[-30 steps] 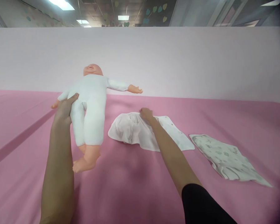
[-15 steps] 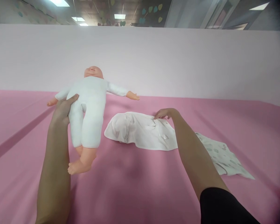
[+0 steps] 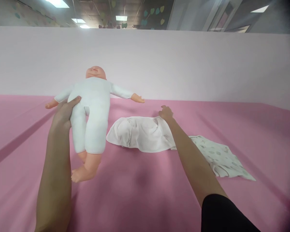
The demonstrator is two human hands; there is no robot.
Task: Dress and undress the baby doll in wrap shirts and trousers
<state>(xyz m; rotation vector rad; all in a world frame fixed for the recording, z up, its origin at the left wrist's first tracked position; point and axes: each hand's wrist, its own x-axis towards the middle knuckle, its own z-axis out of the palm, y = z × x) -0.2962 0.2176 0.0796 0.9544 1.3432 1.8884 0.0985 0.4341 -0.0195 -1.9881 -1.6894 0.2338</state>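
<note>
A smooth pink sheet (image 3: 140, 193) is spread over the whole surface, backed by a pale matte partition (image 3: 183, 64). A soft-bodied baby doll (image 3: 91, 109) in a plain white suit, with glossy plastic head and limbs, is held raised at the left, gripped around its side by the left hand (image 3: 64, 112). A crumpled white cloth (image 3: 135, 133) lies just right of it; its far edge is touched by the right hand (image 3: 166, 113), whose grip cannot be made out. A flat, faintly printed garment (image 3: 219, 156) lies further right. No writing is readable
</note>
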